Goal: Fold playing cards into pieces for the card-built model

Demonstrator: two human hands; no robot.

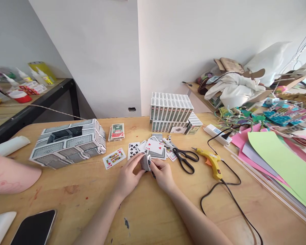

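Near the middle of the wooden table, a small grey-patterned playing card piece [145, 163] looks bent and is held between both hands. My left hand [130, 173] grips its left side with fingers closed on it. On the right side, my right hand [163, 173] pinches it between thumb and fingers. Just beyond the hands lie loose cards, among them a two of hearts [154, 146] and a ten of spades [133, 150]. A king card [114, 158] lies face up to the left. Black-handled scissors [185, 157] rest open on the right.
A card-covered box [68, 144] stands at the left, and stacked card packs [170, 112] at the back. A yellow glue gun [213, 163] with its cord, coloured paper [277, 160] and a power strip [217, 135] lie right. A phone [34, 228] lies front left.
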